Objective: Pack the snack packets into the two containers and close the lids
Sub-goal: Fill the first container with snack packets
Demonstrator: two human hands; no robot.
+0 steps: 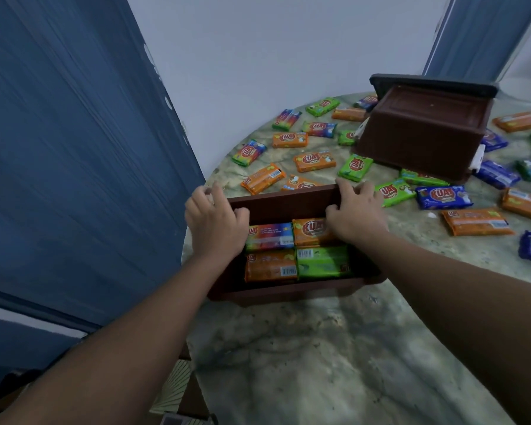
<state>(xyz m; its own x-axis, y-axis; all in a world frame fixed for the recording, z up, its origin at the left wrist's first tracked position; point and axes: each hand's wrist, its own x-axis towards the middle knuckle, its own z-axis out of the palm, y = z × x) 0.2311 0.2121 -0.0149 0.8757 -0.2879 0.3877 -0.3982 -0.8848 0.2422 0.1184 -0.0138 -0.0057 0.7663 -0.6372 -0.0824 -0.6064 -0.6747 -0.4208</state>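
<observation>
Near the table's (334, 348) left edge: brown container (288, 289), four snack packets (270, 237) inside, far rim gripped by curled left hand (213, 223) and right hand (354, 211). Packing step, probably; next, gather loose packets (314, 161) beyond.

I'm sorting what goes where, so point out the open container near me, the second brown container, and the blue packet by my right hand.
Open container (284, 200): head view, far wall.
Second brown container (420, 134): head view, side wall.
Blue packet (442, 196): head view, printed front.
</observation>
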